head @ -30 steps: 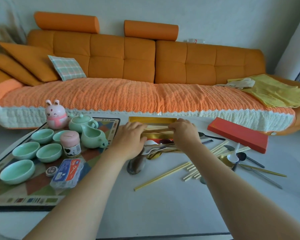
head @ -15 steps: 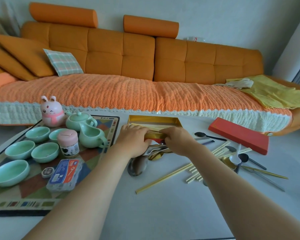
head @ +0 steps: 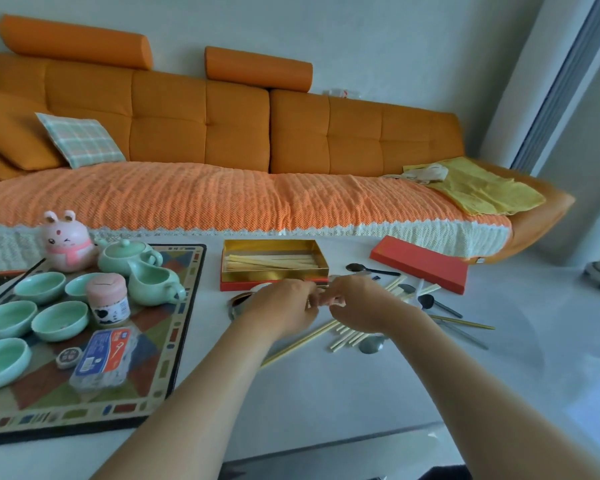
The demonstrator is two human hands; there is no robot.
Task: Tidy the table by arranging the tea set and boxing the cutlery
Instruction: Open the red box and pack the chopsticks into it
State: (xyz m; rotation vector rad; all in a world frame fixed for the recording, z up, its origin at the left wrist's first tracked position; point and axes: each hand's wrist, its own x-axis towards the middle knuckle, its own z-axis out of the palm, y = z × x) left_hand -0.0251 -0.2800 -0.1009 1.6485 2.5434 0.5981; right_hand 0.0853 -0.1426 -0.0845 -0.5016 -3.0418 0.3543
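Note:
An open box (head: pixel 274 274) with a gold lining and red outside stands at the table's far middle, several pale chopsticks (head: pixel 271 262) lying in it. Its red lid (head: pixel 420 263) lies to the right. Just in front of the box, my left hand (head: pixel 281 311) and my right hand (head: pixel 359 306) meet over a pile of cutlery, fingers pinched on thin handles between them. Loose chopsticks (head: pixel 302 342) and spoons (head: pixel 371 345) lie under and right of my hands. A green teapot (head: pixel 123 252), a pitcher (head: pixel 149 282) and several cups (head: pixel 59 320) sit on the patterned mat (head: pixel 184 306).
On the mat also stand a pink rabbit figure (head: pixel 66 240), a pink-lidded jar (head: pixel 106 297) and a blue and red packet (head: pixel 104 356). An orange sofa (head: pixel 222 199) runs along the table's far edge. More dark and gold cutlery (head: pixel 461 322) lies at the right.
Both hands have drawn back from inside the box to the cutlery pile in front of it, leaving chopsticks in the box. The camera has tilted and shifted right.

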